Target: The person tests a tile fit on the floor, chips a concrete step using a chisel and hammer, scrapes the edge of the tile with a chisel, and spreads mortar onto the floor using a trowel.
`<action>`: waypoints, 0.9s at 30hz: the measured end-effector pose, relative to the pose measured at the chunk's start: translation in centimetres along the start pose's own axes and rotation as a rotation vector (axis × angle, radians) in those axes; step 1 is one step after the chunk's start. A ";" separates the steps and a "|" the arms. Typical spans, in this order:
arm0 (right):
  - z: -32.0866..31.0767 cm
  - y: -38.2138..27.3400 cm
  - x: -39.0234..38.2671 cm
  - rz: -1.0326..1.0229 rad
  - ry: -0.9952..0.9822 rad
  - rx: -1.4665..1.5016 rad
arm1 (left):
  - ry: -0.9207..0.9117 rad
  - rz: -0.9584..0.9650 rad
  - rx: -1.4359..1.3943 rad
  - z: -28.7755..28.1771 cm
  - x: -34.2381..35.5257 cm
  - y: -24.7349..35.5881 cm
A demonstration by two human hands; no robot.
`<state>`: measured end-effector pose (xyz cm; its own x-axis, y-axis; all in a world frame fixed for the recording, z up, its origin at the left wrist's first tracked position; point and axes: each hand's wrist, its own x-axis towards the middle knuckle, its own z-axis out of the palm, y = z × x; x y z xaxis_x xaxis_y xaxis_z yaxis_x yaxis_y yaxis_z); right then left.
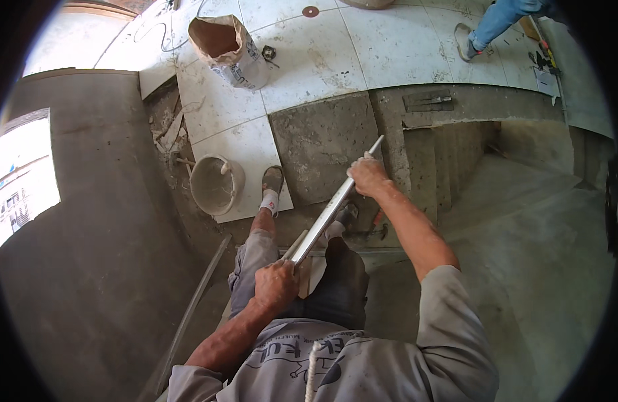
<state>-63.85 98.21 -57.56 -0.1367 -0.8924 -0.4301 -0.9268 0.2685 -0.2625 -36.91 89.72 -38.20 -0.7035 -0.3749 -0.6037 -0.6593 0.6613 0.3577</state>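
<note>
I hold a long silver metal bar (329,211) diagonally in front of my legs and feet. My left hand (277,285) is closed round its lower end, just above my lap. My right hand (368,175) grips it near the upper end, which pokes out beyond my fingers. Below the bar is a pale flat piece (313,275), partly hidden by it and my left hand. A hammer (379,231) with an orange-marked handle lies beside my right foot, and a bare, rough cement patch (319,147) sits ahead of my feet.
A grey bucket (205,191), broken rubble (172,130), an open paper sack (235,63) and white floor tiles (302,53) surround me. A trowel (426,102) lies beside a stepped opening (449,161) at right. Another person's leg (493,30) is at top right. A metal strip (198,295) lies left.
</note>
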 end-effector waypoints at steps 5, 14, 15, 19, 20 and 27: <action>1.0 -1.0 7.2 -0.060 -0.134 0.048 | -0.045 -0.066 0.029 -1.8 2.5 -2.4; -1.0 -8.8 2.4 0.482 0.322 0.702 | -0.140 -0.127 0.103 -6.4 11.7 -3.3; -1.1 -11.4 0.3 0.517 0.065 0.791 | -0.133 -0.103 0.133 -6.9 13.2 -3.2; 0.1 -22.1 -4.6 0.519 -0.216 1.072 | -0.137 -0.080 0.174 -8.8 18.7 -2.1; 0.8 -23.9 -4.5 0.530 -0.105 1.077 | -0.174 -0.080 0.184 -9.1 19.9 -1.8; 5.2 -24.4 0.2 0.876 0.009 0.944 | -0.031 0.023 0.256 -9.9 27.2 -0.1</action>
<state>-39.45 93.37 -55.74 -0.5763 -0.2908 -0.7637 0.0771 0.9110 -0.4051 -58.64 73.06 -47.65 -0.7063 -0.3408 -0.6204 -0.5522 0.8137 0.1816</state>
